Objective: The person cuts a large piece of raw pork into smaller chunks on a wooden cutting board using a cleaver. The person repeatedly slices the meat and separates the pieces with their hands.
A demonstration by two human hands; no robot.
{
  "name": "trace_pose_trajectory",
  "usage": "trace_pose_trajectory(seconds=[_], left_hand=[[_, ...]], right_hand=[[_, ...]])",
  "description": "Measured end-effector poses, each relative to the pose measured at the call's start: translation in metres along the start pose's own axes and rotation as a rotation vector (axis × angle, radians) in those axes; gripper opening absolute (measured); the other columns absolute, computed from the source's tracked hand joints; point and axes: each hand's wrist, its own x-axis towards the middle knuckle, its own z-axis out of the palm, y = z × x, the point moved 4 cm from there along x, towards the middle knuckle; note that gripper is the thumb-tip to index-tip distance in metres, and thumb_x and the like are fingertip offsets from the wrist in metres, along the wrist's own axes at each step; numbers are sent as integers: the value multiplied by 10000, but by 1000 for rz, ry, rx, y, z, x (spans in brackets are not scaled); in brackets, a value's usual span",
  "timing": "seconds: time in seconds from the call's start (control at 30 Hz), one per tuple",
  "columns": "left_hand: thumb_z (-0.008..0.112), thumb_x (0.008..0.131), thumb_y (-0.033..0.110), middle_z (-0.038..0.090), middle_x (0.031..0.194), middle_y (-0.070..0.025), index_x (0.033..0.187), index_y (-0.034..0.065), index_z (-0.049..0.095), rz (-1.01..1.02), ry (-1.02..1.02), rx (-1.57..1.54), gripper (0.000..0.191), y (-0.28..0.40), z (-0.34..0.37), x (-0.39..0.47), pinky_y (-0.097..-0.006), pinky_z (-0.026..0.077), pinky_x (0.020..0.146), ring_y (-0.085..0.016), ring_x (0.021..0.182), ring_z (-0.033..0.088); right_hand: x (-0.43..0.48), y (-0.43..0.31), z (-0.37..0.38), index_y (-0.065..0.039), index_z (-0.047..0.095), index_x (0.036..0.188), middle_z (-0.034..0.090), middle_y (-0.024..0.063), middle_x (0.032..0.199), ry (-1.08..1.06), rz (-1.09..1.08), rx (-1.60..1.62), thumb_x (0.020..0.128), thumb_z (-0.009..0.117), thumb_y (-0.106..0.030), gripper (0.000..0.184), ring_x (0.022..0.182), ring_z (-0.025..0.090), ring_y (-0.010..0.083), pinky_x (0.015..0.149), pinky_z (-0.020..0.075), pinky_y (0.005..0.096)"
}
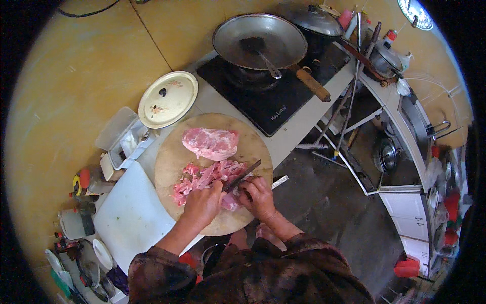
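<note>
A round wooden chopping board lies before me with raw meat on it. My left hand grips the handle of a kitchen knife; its dark blade slants up and to the right, over the meat. Curled fingers of my right hand hold a piece of raw meat against the board, close beside the blade. Cut strips of meat form a loose heap above and left of my hands. Farther up the board rests a large uncut piece of meat. The knife handle is hidden in my left hand.
Left of the round board lies a white cutting board. An enamel lid leans at the wall by a plastic container. Beyond, a wok with a spatula sits on a black cooktop. Several bottles line the left side.
</note>
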Motion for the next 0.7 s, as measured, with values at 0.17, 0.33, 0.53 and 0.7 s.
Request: trace_pose_trajectory(seconds=[0.17, 0.33, 0.53, 0.7], left_hand=[[585, 918, 210, 660, 736, -201, 966, 20, 521, -4, -11, -13, 206, 7, -40, -21, -495, 517, 582, -398, 663, 659], [577, 924, 196, 649, 693, -206, 950, 7, 511, -78, -170, 65, 202, 12, -51, -50, -488, 517, 571, -387, 644, 662], [587, 900, 158, 632, 660, -217, 952, -9, 509, -42, -147, -18, 192, 9, -34, -40, -514, 512, 564, -398, 640, 660], [632, 874, 183, 628, 725, -247, 972, -22, 509, -45, -5, -45, 259, 17, -4, -12, -551, 500, 601, -454, 675, 634]], right_hand=[[-2, 3, -9, -67, 633, 1022, 589, 129, 1030, 60, 4, 95, 736, 742, -96, 308, 925, 580, 338, 813, 489, 435], [-11, 6, -11, -54, 625, 1046, 583, 152, 1061, 52, 3, 38, 712, 756, -113, 363, 939, 575, 352, 825, 487, 439], [-13, 11, -1, -39, 605, 1041, 586, 165, 1068, 32, -2, 25, 689, 766, -122, 396, 953, 567, 360, 839, 485, 445], [-14, 10, 1, -43, 600, 1035, 590, 165, 1084, -28, 32, 10, 682, 767, -117, 398, 963, 571, 366, 842, 491, 443]])
